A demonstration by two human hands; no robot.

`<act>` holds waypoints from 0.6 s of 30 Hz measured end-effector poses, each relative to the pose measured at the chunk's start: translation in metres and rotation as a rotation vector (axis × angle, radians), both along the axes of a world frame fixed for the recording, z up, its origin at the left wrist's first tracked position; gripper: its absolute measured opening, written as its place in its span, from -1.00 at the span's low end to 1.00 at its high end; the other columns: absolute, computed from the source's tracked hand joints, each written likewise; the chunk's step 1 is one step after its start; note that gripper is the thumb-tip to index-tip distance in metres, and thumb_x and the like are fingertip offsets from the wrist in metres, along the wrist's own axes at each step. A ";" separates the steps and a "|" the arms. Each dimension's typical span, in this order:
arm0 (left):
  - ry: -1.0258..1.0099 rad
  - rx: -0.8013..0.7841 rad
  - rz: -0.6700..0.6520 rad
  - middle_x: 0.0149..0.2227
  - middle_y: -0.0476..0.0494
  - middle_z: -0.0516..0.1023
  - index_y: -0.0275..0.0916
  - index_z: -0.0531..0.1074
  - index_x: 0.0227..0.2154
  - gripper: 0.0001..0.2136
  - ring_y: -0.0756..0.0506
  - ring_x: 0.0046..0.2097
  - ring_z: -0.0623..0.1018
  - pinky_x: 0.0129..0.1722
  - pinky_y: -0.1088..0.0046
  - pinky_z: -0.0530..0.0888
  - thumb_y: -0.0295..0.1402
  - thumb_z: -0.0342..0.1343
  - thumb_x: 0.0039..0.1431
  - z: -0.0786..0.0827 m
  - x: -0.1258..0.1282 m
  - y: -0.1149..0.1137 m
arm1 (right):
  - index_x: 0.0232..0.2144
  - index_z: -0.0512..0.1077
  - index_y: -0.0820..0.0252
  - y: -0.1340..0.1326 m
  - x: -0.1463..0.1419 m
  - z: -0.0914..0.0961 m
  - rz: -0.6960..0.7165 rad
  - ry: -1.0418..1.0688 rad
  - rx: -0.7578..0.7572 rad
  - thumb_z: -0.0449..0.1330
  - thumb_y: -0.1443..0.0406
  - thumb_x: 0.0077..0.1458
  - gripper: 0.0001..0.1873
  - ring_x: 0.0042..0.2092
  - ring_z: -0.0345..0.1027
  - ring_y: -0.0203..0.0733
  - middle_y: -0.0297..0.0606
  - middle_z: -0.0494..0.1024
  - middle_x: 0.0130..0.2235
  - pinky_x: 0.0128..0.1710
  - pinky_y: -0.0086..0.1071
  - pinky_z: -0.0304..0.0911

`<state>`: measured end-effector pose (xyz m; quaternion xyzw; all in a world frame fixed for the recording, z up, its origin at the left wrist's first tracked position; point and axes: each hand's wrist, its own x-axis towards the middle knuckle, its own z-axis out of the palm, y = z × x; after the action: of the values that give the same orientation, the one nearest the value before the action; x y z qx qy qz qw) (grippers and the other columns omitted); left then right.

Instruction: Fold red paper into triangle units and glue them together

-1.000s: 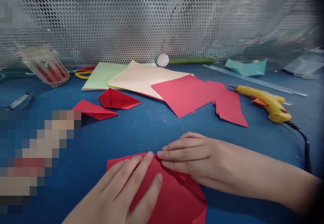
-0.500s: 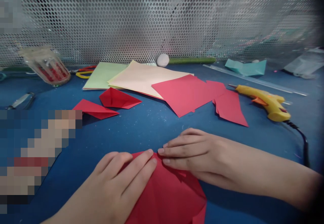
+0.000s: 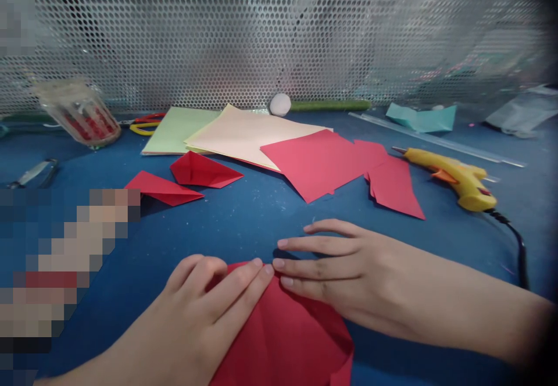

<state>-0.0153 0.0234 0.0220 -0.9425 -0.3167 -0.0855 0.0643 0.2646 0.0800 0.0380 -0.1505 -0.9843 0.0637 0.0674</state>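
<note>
A red sheet of paper (image 3: 288,339), partly folded, lies on the blue table at the near edge. My left hand (image 3: 204,310) lies flat on its left part, fingers stretched toward the top corner. My right hand (image 3: 344,270) lies flat on the right part, fingers stretched out and pointing left. The fingertips of both hands meet at the paper's top corner. Both hands press the paper down; neither grips it.
Two folded red pieces (image 3: 204,171) lie at mid-left. Green, cream and red sheets (image 3: 248,133) lie behind. A yellow glue gun (image 3: 453,177) with its black cord is at right. Scissors (image 3: 146,124), a clear jar (image 3: 78,113), a white ball (image 3: 279,104) and a perforated metal wall (image 3: 279,31) are at the back.
My left hand slid left and up over the paper, covering its left corner. My right hand's fingers spread a little. The paper's left part now lies folded under my left hand.
</note>
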 end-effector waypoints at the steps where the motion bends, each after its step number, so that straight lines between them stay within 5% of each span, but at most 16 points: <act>1: -0.004 0.003 0.006 0.24 0.02 0.47 -0.28 0.25 0.29 -0.45 -0.17 -0.06 0.42 0.04 0.27 0.26 -0.21 0.07 0.29 0.000 0.000 0.000 | 0.21 0.43 0.14 0.000 0.000 0.000 0.000 -0.005 -0.004 -0.10 0.31 0.50 -0.58 0.36 0.19 -0.22 -0.36 0.43 0.27 0.37 -0.22 0.01; 12: -0.030 -0.007 0.016 0.25 0.02 0.47 -0.23 0.26 0.29 -0.47 -0.17 -0.06 0.46 0.02 0.26 0.27 -0.22 0.07 0.30 -0.003 -0.001 0.000 | 0.22 0.43 0.17 -0.001 0.005 0.008 -0.016 -0.012 -0.223 0.05 0.48 0.23 -0.46 0.38 0.13 -0.18 -0.18 0.48 0.23 0.41 -0.11 -0.06; 18: -0.010 0.030 0.009 0.26 -0.01 0.45 -0.29 0.26 0.28 -0.51 -0.19 -0.06 0.43 0.04 0.25 0.22 -0.25 -0.03 0.36 -0.005 -0.001 -0.001 | 0.13 0.50 0.13 -0.002 0.003 0.014 -0.045 0.016 -0.260 0.03 0.49 0.19 -0.48 0.23 0.39 -0.25 -0.25 0.57 0.15 0.42 -0.21 -0.12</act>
<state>-0.0161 0.0227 0.0173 -0.9396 -0.3197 -0.0947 0.0771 0.2679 0.0776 0.0522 -0.1794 -0.9635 0.1905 0.0566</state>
